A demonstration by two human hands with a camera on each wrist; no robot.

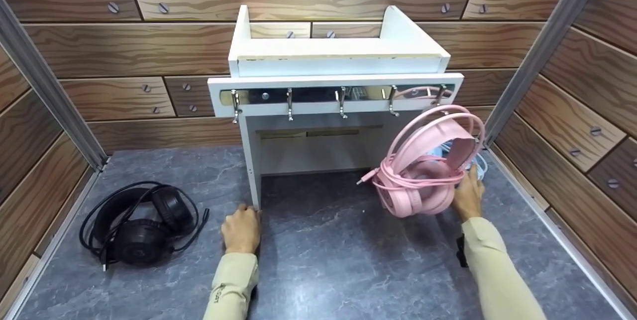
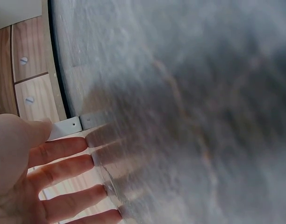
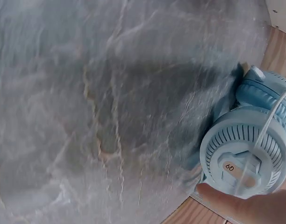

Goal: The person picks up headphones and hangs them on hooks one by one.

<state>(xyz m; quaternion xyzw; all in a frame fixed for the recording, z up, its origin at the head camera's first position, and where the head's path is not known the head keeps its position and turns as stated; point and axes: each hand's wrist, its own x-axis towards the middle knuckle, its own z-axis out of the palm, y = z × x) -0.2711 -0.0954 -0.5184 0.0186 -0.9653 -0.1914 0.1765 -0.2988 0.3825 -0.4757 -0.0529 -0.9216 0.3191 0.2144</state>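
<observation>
A white shelf rack (image 1: 338, 67) with a row of metal hooks stands on the grey marbled tabletop. My left hand (image 1: 241, 229) is at the bottom front of its left side panel; in the left wrist view the thumb and index finger pinch the white panel end (image 2: 66, 128), the other fingers touching the tabletop. Pink headphones (image 1: 423, 185), cable wound round them, hang from the rightmost hook. Behind them my right hand (image 1: 468, 195) grips light blue headphones (image 3: 246, 149), its thumb against one ear cup; most of its fingers are hidden.
Black headphones (image 1: 142, 235) with their cable and microphone lie on the tabletop (image 1: 318, 270) at the left. Wood-patterned walls (image 1: 572, 111) with metal corner posts enclose the back and both sides. The pink plug (image 1: 367, 176) sticks out leftward below the hook rail.
</observation>
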